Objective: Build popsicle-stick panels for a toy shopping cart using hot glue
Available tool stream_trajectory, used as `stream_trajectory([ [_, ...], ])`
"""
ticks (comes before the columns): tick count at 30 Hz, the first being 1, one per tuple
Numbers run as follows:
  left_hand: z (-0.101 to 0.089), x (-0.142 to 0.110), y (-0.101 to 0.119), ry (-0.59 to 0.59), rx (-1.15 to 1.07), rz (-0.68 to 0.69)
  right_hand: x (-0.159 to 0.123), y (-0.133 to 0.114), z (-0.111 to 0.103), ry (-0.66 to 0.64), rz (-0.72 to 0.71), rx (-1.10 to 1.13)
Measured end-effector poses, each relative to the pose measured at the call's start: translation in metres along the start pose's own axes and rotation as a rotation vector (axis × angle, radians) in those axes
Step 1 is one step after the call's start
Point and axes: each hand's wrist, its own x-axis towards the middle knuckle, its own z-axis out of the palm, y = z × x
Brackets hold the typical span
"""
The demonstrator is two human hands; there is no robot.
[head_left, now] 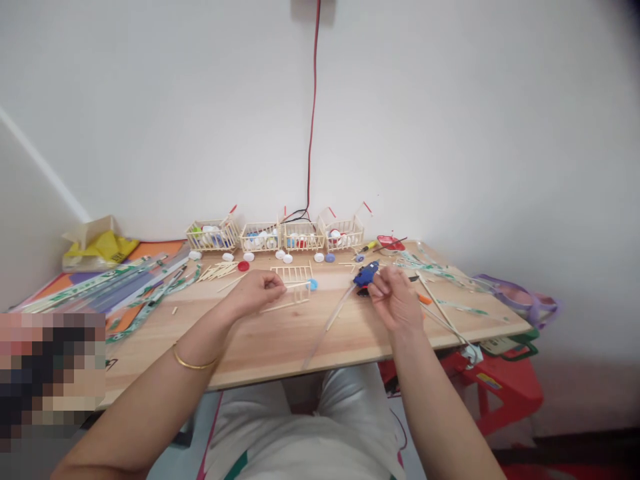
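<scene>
My left hand (257, 293) is closed, thumb and forefinger pinched on the end of a thin wooden stick (299, 285). Near the stick's far end is a light blue bottle cap (313, 285); whether they are joined I cannot tell. Under and behind it lie small ladder-like stick frames (293, 272). My right hand (397, 297) is raised with curled fingers, and what they pinch, if anything, is too small to make out. Just left of those fingers is a blue glue gun (366, 274), partly hidden by them, with a clear glue stick (327, 327) trailing toward the table's front edge.
Several stick-built carts (213, 235) with cap wheels line the wall. Loose short sticks (217, 270) and a red cap (243, 266) lie left. Plastic-wrapped stick packs (145, 293) and a yellow bag (103, 248) are farther left. Long sticks (440, 303) and a red dish (391, 244) are right.
</scene>
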Motion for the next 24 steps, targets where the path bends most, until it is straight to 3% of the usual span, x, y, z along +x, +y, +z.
stream_trajectory([
  [9,-0.029,-0.005,0.007,0.098,-0.069,0.073,-0.002,-0.025,-0.049,0.225,-0.142,-0.033],
  [16,-0.052,-0.012,0.006,0.227,0.091,0.116,0.001,-0.059,-0.095,0.399,-0.34,-0.075],
  [20,-0.04,-0.021,0.002,0.321,0.288,0.24,-0.003,-0.072,-0.108,0.522,-0.457,-0.186],
  [24,-0.01,-0.03,-0.008,0.326,0.555,0.356,-0.011,-0.061,-0.102,0.469,-0.452,-0.293],
])
